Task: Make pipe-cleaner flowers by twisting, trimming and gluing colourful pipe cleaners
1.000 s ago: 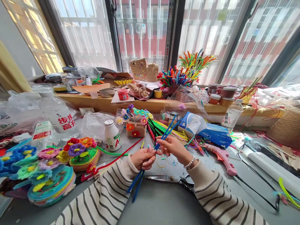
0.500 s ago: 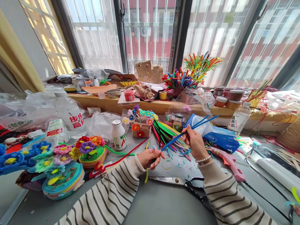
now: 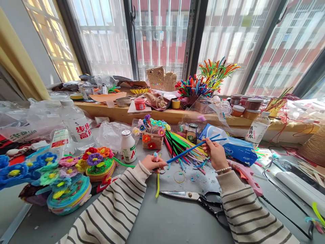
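Note:
A few blue pipe cleaners (image 3: pixel 185 152) stretch in a bundle between my two hands above the table. Their lower end is pinched by my left hand (image 3: pixel 154 163), fingers closed. My right hand (image 3: pixel 215 154) grips them near the upper end, with the tips sticking out past its fingers. A yellow pipe cleaner (image 3: pixel 157 187) hangs or lies just below my left hand; I cannot tell which. Large scissors (image 3: pixel 191 195) with black handles lie partly spread on the table below the hands. Behind the hands is a pile of pipe cleaners (image 3: pixel 181 145) in many colours.
Pipe-cleaner flowers on round layered bases (image 3: pixel 68 200) stand left, beside a white bottle (image 3: pixel 129 147). A small flower basket (image 3: pixel 153 141) sits ahead. To the right are a blue tissue pack (image 3: pixel 240 150), a corded pink glue gun (image 3: pixel 247 176) and a water bottle (image 3: pixel 257 130).
My left hand has shifted left and my right hand slightly right, so they are farther apart. The blue bundle lies flatter, with less sticking out beyond my right hand.

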Tool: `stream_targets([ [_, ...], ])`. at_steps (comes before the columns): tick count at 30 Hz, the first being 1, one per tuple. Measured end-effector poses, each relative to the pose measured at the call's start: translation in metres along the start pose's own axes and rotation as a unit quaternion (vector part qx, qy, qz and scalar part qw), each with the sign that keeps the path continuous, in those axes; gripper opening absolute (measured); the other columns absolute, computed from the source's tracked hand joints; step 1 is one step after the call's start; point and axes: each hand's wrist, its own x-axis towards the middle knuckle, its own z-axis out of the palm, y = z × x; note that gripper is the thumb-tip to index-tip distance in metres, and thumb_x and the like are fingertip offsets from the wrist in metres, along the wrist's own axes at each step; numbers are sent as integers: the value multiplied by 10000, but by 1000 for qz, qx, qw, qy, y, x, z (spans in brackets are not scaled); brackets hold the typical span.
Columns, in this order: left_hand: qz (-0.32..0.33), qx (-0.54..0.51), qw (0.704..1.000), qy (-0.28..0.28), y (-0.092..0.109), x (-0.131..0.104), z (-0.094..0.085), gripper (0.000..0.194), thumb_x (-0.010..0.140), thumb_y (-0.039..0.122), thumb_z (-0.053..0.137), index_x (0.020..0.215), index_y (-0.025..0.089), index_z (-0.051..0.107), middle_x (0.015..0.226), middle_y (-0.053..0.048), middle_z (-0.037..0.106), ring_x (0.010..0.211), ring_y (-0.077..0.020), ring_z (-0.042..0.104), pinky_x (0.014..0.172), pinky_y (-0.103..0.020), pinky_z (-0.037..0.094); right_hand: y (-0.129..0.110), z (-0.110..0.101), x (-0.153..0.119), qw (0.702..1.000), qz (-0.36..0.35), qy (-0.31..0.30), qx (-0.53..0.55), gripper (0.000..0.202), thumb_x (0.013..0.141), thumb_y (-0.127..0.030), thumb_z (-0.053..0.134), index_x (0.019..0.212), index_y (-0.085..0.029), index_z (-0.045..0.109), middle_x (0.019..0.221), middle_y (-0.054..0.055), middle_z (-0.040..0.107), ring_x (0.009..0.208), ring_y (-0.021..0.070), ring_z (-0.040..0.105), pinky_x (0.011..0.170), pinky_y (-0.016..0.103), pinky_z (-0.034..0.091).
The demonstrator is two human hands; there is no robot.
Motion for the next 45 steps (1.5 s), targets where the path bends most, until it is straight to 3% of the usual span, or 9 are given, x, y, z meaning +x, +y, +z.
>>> stream_targets([
  [5, 7, 22, 1000, -5, 0, -1, -9, 237, 526, 337, 606, 577, 106, 632, 325, 43, 468, 245, -20, 318, 256, -153, 212, 7, -8, 7, 999, -16, 27, 3, 254, 555, -346, 601, 657, -113, 610, 458, -39, 518, 354, 40, 408, 302, 157, 287],
  [11, -29, 8, 999, -19, -3, -1, -11, 253, 442, 285, 664, 626, 120, 611, 517, -17, 607, 456, -104, 538, 403, -185, 405, 5, -11, 9, 998, -13, 59, 13, 223, 488, -285, 657, 634, -128, 597, 570, -17, 578, 488, 91, 529, 356, 159, 372],
  [19, -3, 40, 999, 29, 4, -4, -10, 244, 458, 326, 648, 477, 103, 551, 316, 44, 479, 248, -32, 355, 269, -156, 258, 2, -13, 11, 993, -23, 103, 44, 227, 487, -319, 657, 568, -127, 567, 410, -66, 510, 349, 34, 418, 316, 132, 336],
  [23, 10, 29, 998, 59, 3, -2, -15, 284, 438, 374, 641, 510, 116, 547, 366, 45, 503, 295, -41, 398, 315, -165, 324, 1, -13, 12, 993, -20, 104, 56, 252, 488, -349, 649, 573, -121, 588, 402, -65, 510, 337, 26, 409, 307, 128, 322],
  [31, 38, 33, 992, 119, -8, 4, -17, 377, 391, 396, 649, 643, 128, 567, 479, 23, 550, 466, -103, 521, 479, -224, 432, -4, -14, 10, 999, 13, 24, 41, 237, 531, -328, 633, 664, -133, 620, 599, 1, 626, 447, 66, 525, 308, 123, 332],
  [37, 63, 96, 981, 159, -8, 5, -19, 364, 526, 459, 537, 672, 128, 581, 723, -59, 621, 647, -184, 568, 524, -261, 439, 3, -4, 2, 997, 54, -52, 11, 211, 546, -296, 633, 681, -135, 617, 635, 19, 637, 496, 80, 557, 355, 117, 384],
  [40, 114, 248, 929, 249, -1, 5, -24, 259, 591, 388, 516, 668, 155, 600, 794, -59, 623, 705, -190, 558, 623, -275, 419, 9, 2, -3, 994, 67, -81, -2, 213, 553, -304, 625, 676, -131, 615, 634, 19, 633, 478, 79, 552, 366, 128, 394],
  [43, 167, 468, 785, 370, 8, 9, -25, 278, 676, 337, 430, 834, 179, 595, 814, -79, 620, 716, -204, 554, 633, -292, 403, 14, 6, -8, 992, 74, -102, -14, 218, 545, -314, 625, 656, -127, 613, 616, 13, 624, 458, 77, 540, 370, 141, 392],
  [45, 176, 551, 710, 401, 13, 14, -22, 317, 706, 315, 387, 932, 176, 561, 792, -98, 617, 744, -222, 548, 622, -297, 396, 17, 7, -10, 991, 75, -109, -20, 224, 545, -322, 621, 654, -128, 611, 601, 6, 616, 449, 74, 530, 371, 146, 387],
])
